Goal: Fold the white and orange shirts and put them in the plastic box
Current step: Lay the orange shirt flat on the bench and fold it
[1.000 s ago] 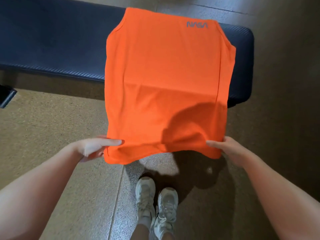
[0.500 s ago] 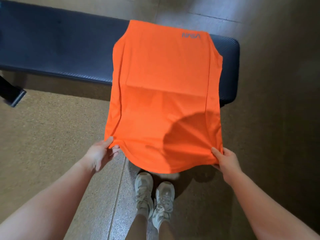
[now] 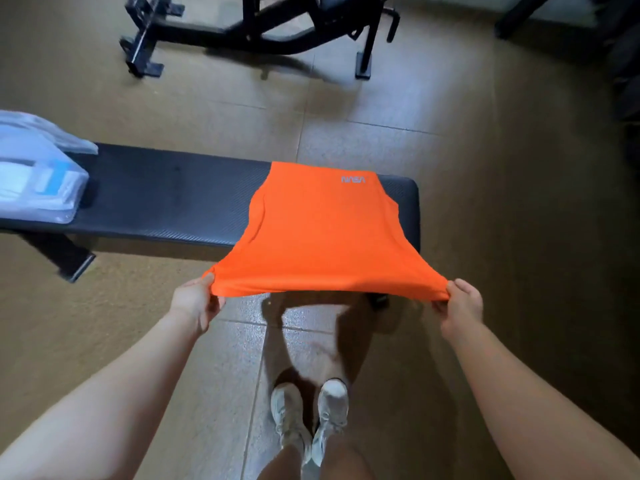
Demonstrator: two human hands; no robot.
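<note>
The orange shirt with a small grey logo lies with its upper half on the right end of the black padded bench. Its lower hem is lifted off the bench toward me and stretched taut. My left hand pinches the hem's left corner, and my right hand pinches the right corner. At the bench's far left end stands the clear plastic box, with white fabric visible inside it and its lid tilted up behind.
A black exercise machine frame stands on the floor beyond the bench. The bench's black leg juts out at the left. My feet in pale shoes stand on the tiled floor just before the bench.
The view has tilted up, bringing the box and the machine into sight. Both hands have raised the hem and pulled it wider apart, so the hanging lower half now stretches level.
</note>
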